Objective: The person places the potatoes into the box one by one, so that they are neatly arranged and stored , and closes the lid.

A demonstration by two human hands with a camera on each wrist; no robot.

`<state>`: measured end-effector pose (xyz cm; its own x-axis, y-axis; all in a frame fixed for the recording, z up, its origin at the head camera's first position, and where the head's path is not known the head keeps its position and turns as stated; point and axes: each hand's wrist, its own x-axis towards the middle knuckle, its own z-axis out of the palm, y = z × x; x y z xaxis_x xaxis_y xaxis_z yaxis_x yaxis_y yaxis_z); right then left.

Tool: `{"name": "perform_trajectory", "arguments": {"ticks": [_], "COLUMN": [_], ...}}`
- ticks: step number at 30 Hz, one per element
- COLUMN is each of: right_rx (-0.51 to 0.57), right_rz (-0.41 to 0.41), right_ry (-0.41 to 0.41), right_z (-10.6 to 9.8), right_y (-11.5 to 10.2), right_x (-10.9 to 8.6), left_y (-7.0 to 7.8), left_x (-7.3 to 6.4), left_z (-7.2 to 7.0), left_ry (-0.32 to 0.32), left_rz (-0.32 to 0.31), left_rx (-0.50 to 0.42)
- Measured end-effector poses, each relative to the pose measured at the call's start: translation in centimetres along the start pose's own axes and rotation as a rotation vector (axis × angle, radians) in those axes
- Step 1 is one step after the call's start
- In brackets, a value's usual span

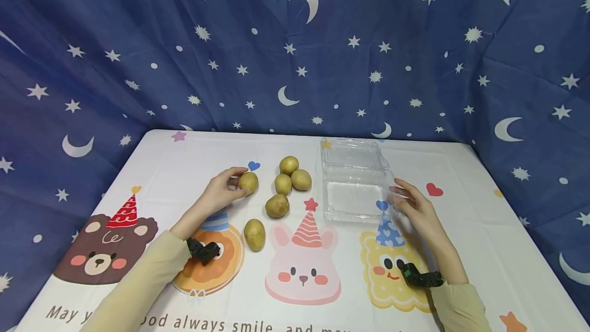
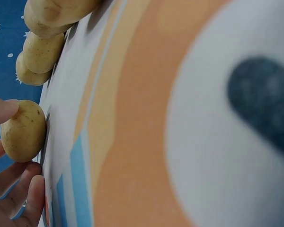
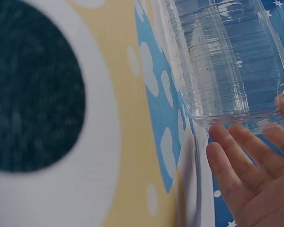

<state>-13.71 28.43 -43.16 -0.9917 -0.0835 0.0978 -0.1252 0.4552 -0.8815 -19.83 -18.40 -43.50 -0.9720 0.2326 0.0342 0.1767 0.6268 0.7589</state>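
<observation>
In the head view my left hand [image 1: 223,188] holds a small yellow-brown potato [image 1: 249,183] between thumb and fingers, low over the white tablecloth. The left wrist view has the thumb on top of this potato [image 2: 23,131] and fingers beneath and beside it. At the right, a clear plastic clamshell box [image 1: 356,217] lies with its lid [image 1: 355,153] folded back, away from me. My right hand [image 1: 417,206] rests at the box's right side. Its fairly straight fingers [image 3: 246,142] touch the box's wall in the right wrist view, with one fingertip up by the rim.
Between left hand and box, three potatoes [image 1: 289,165] sit clustered, with another potato [image 1: 277,206] just nearer. One more potato [image 1: 255,235] lies closest to me. A printed white cloth [image 1: 465,209] covers the table, and a blue star-patterned curtain [image 1: 332,55] hangs behind.
</observation>
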Motion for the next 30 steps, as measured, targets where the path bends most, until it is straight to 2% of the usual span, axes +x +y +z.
{"name": "perform_trajectory", "arguments": {"ticks": [13, 30], "right_rx": [-0.006, -0.007], "right_rz": [0.010, 0.013], "right_ry": [-0.007, -0.014], "right_z": [-0.19, -0.26], "right_y": [0.11, 0.08], "right_x": [0.15, 0.05], "left_y": [-0.01, -0.10], "left_x": [0.38, 0.64], "left_z": [0.22, 0.20], "left_ry": [-0.026, -0.005], "left_rz": [0.005, -0.032], "left_rx": [0.072, 0.024]}}
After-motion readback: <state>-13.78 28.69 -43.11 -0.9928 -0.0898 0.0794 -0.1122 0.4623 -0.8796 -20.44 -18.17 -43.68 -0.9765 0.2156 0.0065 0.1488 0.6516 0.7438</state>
